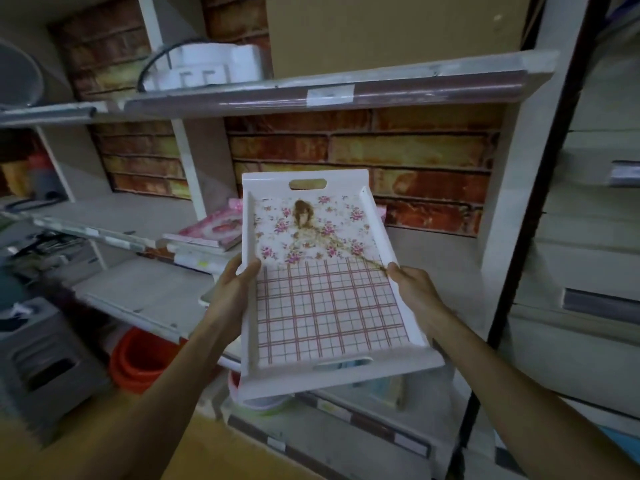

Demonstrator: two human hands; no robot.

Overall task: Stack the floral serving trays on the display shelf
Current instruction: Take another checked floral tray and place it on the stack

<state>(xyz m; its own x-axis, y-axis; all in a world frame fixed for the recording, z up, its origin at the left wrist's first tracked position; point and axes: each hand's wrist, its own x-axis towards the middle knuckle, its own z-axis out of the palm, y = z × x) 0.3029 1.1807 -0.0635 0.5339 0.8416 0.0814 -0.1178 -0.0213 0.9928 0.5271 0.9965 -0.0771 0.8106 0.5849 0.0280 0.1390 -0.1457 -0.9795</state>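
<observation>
— While gripped at both side rims by left hand (231,289) and right hand (414,289), where held?
— Floral tray (329,289), tilted, before display shelf (433,247). Shelf-edge labels unreadable.

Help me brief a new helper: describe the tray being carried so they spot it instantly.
Before the brick-backed display shelf, the left hand and right hand grip a white tray by its long sides. Unlike the pink trays lying on the shelf, it shows flowers above a plaid grid.

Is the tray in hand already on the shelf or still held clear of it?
Held clear. The floral tray is gripped at its long sides by the left hand and right hand, tilted, in front of the shelf.
</observation>
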